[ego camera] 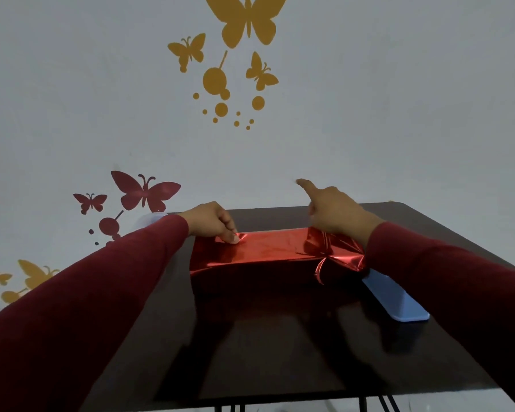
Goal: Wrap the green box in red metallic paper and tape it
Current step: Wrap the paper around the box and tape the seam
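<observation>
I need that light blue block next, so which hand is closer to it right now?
Right. The right hand rests on the wrapped box's right end, just beyond the light blue block. The left hand pinches paper at the box's far left end.

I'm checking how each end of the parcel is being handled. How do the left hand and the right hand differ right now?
The left hand has curled fingers pressing the red paper at the parcel's left end; the right hand sits at the creased right end with its forefinger pointing up and away. The left hand's end looks smooth, the right hand's crumpled. Both wear dark red sleeves and reach over the dark table.
</observation>
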